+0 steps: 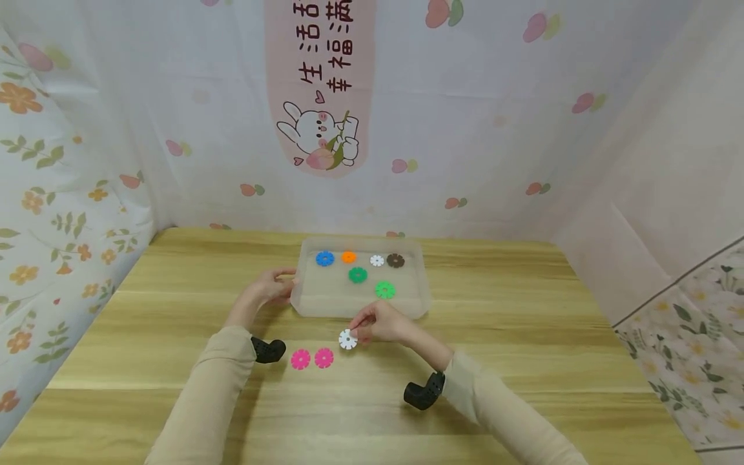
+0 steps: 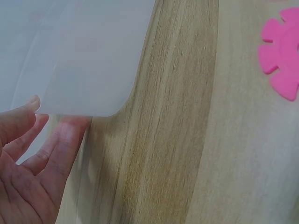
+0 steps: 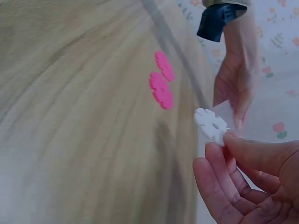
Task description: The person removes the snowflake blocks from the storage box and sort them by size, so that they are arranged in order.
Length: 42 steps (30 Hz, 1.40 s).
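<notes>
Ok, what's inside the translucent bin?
The bin holds a blue disc, orange disc, white disc, brown disc, dark green disc and light green disc, all notched. The right hand hides part of its near wall and anything behind.

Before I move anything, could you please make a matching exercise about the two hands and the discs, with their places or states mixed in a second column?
Column one
1. Left hand
2. Right hand
3. Two pink discs
4. Brown disc

Column two
A. Side by side on the table
B. Inside the tray
C. Pinching a white disc
D. At the tray's left side

Right pairs: 1-D, 2-C, 3-A, 4-B
</notes>
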Available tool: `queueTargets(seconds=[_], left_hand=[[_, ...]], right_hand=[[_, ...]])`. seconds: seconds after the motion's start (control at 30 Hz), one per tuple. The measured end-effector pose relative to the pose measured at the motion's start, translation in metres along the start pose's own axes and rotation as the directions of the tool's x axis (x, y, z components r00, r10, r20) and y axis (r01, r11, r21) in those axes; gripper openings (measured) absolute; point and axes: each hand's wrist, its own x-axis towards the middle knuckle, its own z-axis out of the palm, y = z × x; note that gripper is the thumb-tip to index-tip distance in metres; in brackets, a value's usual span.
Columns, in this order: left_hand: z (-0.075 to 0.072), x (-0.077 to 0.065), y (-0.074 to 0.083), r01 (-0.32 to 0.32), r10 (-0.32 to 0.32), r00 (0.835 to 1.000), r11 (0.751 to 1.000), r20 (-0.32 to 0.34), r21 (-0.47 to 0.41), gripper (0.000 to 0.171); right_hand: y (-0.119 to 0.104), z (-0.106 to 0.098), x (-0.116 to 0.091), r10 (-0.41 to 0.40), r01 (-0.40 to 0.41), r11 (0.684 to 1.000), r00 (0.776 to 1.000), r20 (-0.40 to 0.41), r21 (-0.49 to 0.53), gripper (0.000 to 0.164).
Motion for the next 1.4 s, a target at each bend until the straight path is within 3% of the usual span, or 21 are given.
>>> queueTargets(seconds=[0.27, 0.63, 0.97, 1.27, 1.4], left_hand=[[0.001, -0.005, -0.005, -0.006, 0.006, 1.000, 1.000, 0.004, 0.006, 0.049], [0.001, 0.000, 0.001, -0.017, 0.017, 1.000, 1.000, 0.000, 0.013, 0.049], [0.001, -0.003, -0.002, -0.032, 0.032, 0.999, 0.999, 0.014, -0.010, 0.050], [-0.002, -0.002, -0.002, -0.033, 0.034, 0.999, 0.999, 0.030, -0.033, 0.050], [-0.001, -0.002, -0.002, -0.029, 0.030, 0.999, 0.999, 0.031, -0.029, 0.050]], right_hand=[[0.021, 0.016, -0.001, 0.026, -0.025, 1.000, 0.999, 0.033, -0.016, 0.011], [0.024, 0.022, -0.001, 0.039, -0.042, 0.997, 0.998, -0.053, -0.067, 0.009], [0.027, 0.024, -0.005, 0.044, -0.046, 0.999, 0.994, -0.101, -0.020, 0.015], [0.005, -0.002, -0.005, -0.024, 0.010, 0.995, 0.990, -0.141, -0.101, 0.018], [-0.003, -0.018, 0.000, 0.000, -0.012, 0.998, 0.984, -0.176, -0.069, 0.020]])
